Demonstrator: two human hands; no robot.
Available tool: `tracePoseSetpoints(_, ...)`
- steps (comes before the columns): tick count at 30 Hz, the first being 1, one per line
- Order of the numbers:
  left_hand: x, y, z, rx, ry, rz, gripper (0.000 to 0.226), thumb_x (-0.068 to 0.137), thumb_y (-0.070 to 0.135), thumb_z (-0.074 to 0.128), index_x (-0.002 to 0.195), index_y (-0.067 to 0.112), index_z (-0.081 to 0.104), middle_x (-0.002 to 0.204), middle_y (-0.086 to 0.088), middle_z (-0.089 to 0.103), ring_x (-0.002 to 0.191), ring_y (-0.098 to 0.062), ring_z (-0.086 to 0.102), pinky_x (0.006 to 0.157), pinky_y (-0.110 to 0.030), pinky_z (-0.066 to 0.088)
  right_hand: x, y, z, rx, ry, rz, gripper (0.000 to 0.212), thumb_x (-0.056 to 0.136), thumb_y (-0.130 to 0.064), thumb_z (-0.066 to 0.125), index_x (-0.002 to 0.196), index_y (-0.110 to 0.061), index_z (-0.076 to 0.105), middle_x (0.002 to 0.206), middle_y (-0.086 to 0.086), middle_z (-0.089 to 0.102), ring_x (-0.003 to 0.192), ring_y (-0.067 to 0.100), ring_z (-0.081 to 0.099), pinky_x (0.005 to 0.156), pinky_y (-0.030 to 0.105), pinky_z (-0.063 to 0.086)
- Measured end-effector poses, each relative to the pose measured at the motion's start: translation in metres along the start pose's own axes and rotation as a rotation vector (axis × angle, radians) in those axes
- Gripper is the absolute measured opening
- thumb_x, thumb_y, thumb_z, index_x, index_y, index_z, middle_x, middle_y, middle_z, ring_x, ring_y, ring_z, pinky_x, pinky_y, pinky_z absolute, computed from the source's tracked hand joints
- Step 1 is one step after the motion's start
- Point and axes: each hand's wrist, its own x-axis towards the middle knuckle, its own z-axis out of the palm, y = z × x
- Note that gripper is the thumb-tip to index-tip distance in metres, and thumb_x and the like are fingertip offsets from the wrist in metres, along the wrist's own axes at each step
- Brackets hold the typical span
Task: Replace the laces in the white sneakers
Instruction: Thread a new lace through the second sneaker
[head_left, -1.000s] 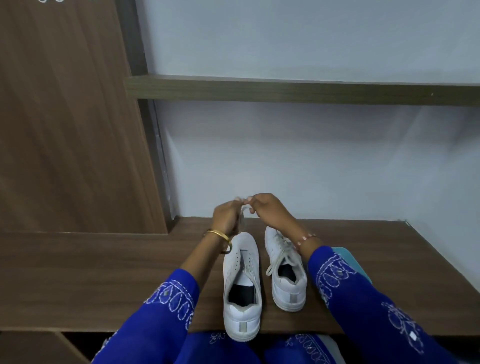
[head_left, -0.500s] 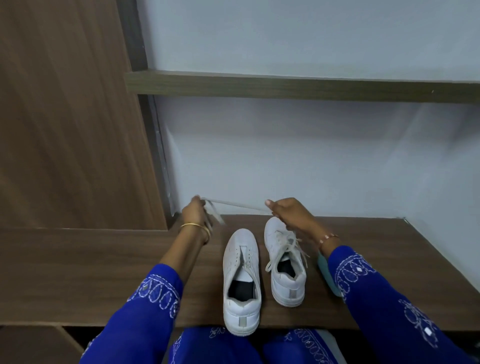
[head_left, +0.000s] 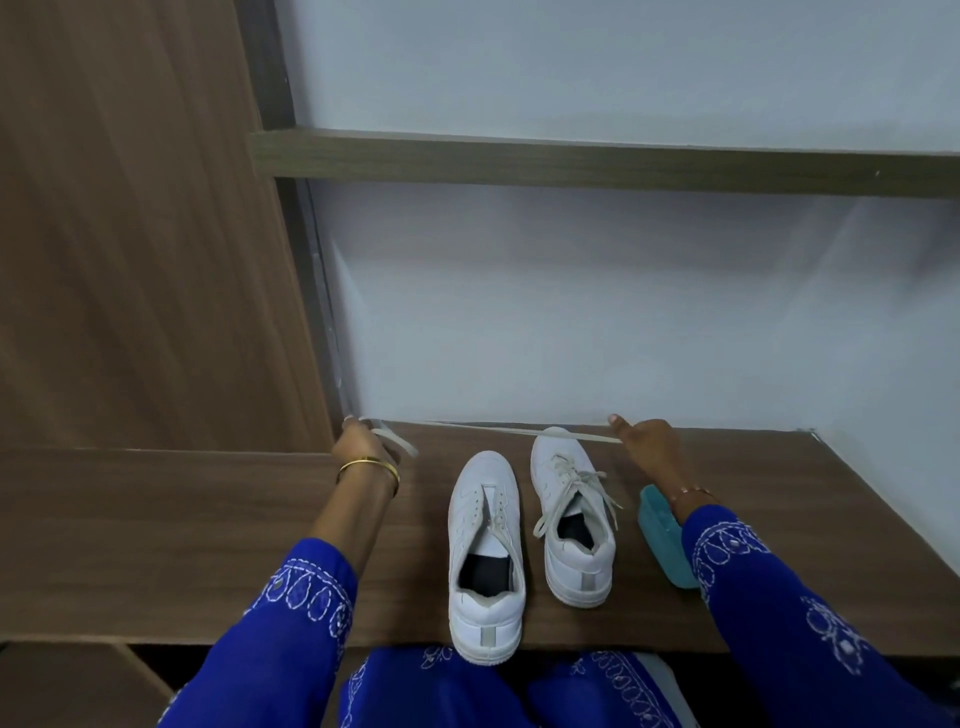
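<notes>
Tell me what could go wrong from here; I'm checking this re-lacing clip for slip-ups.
1. The lace is stretched between the left hand and right hand, passing over the toe of the laced sneaker; lowered, it might drag or tip that shoe.
2. The unlaced sneaker has its heel at the shelf's front edge; a nudge could drop it.
3. The right forearm lies beside the teal object and might knock it.

Blue sleeves (head_left: 291, 613) – white embroidery; gold bangle (head_left: 368, 466) – left wrist.
</notes>
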Motion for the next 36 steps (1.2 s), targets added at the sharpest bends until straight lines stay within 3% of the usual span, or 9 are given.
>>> tracePoseSetpoints(6, 0.01, -0.016, -0.007, 0.108, -0.179, -0.089, 0.043, 0.098, 0.033, 0.037, 0.057, 0.02, 0.038, 0.029, 0.009, 0.034, 0.021, -0.006, 0.029, 0.032, -0.006, 0.024, -0.005, -0.018, 0.02, 0.288, -0.177, 0.116, 0.05, 0.096, -0.044, 0.042, 0.057, -0.012, 0.038, 0.051, 0.001, 0.033, 0.045, 0.014, 0.03, 0.047, 0.023, 0.029)
tracePoseSetpoints(11, 0.019, -0.029, -0.011, 0.412, -0.277, -0.04, 0.046, 0.097, 0.035, 0.037, 0.059, 0.016, 0.053, 0.033, 0.002, 0.031, 0.027, -0.012, 0.027, 0.034, -0.012, 0.023, -0.003, -0.042, 0.044, 0.524, -0.52, 0.204, 0.028, 0.095, -0.027, 0.047, 0.074, -0.01, 0.049, 0.042, -0.005, 0.03, 0.037, 0.008, 0.023, 0.043, 0.021, 0.027)
tracePoseSetpoints(15, 0.028, -0.028, 0.004, 0.543, -0.322, 0.093, 0.035, 0.095, 0.024, 0.04, 0.067, 0.014, 0.058, 0.036, 0.006, 0.032, 0.033, -0.013, 0.03, 0.032, -0.014, 0.024, 0.006, -0.074, 0.059, 0.584, -0.426, 0.054, 0.018, 0.096, -0.018, 0.047, 0.091, -0.006, 0.06, 0.057, 0.0, 0.036, 0.048, 0.012, 0.032, 0.048, 0.024, 0.036)
tracePoseSetpoints(17, 0.031, -0.022, 0.01, 0.701, -0.321, 0.213, 0.031, 0.096, 0.018, 0.041, 0.07, 0.012, 0.056, 0.049, -0.002, 0.044, 0.05, -0.022, 0.046, 0.038, -0.022, 0.035, 0.013, -0.087, 0.06, 0.571, -0.36, -0.054, 0.027, 0.096, -0.024, 0.047, 0.096, -0.003, 0.063, 0.067, 0.005, 0.048, 0.058, 0.014, 0.043, 0.056, 0.025, 0.041)
tracePoseSetpoints(21, 0.053, -0.024, 0.013, 1.224, -0.283, 0.332, 0.031, 0.096, 0.005, 0.036, 0.12, -0.007, 0.051, 0.123, -0.025, 0.055, 0.115, -0.035, 0.052, 0.089, -0.036, 0.041, 0.026, -0.077, 0.085, -0.043, -0.217, -0.221, 0.035, 0.09, -0.03, 0.053, 0.065, -0.006, 0.058, 0.069, 0.005, 0.055, 0.079, 0.024, 0.053, 0.067, 0.029, 0.04)
tracePoseSetpoints(23, 0.069, -0.039, 0.009, 1.125, -0.271, 0.132, 0.028, 0.095, 0.004, 0.038, 0.114, -0.008, 0.055, 0.116, -0.025, 0.058, 0.095, -0.035, 0.057, 0.081, -0.035, 0.045, 0.02, -0.065, 0.105, -0.171, -0.172, -0.206, 0.028, 0.086, -0.026, 0.053, 0.067, -0.006, 0.057, 0.073, 0.008, 0.057, 0.08, 0.027, 0.057, 0.069, 0.032, 0.044)
tracePoseSetpoints(26, 0.077, -0.053, 0.007, 1.03, -0.285, 0.085, 0.028, 0.094, 0.011, 0.044, 0.067, 0.016, 0.047, 0.068, -0.005, 0.047, 0.053, -0.014, 0.042, 0.066, -0.036, 0.052, -0.001, -0.058, 0.127, -0.154, -0.227, -0.237, 0.023, 0.089, -0.02, 0.051, 0.079, -0.003, 0.062, 0.08, 0.008, 0.061, 0.078, 0.023, 0.058, 0.067, 0.027, 0.042)
tracePoseSetpoints(29, 0.07, -0.061, 0.004, 0.743, -0.324, -0.133, 0.023, 0.08, 0.012, 0.048, 0.06, 0.013, 0.037, 0.056, -0.003, 0.032, 0.029, -0.01, 0.03, 0.034, -0.018, 0.031, -0.024, -0.061, 0.139, 0.008, -0.373, -0.256, 0.022, 0.087, -0.017, 0.058, 0.082, 0.003, 0.067, 0.082, 0.014, 0.068, 0.07, 0.019, 0.058, 0.066, 0.028, 0.045)
tracePoseSetpoints(36, 0.051, -0.062, -0.003, 0.372, -0.432, -0.273, 0.023, 0.095, 0.002, 0.03, 0.083, 0.006, 0.049, 0.061, -0.009, 0.063, 0.038, -0.01, 0.055, 0.042, -0.019, 0.05, -0.057, -0.073, 0.14, 0.202, -0.423, -0.197, 0.019, 0.085, -0.013, 0.06, 0.077, 0.002, 0.069, 0.046, -0.012, 0.053, 0.037, 0.005, 0.043, 0.037, 0.02, 0.036)
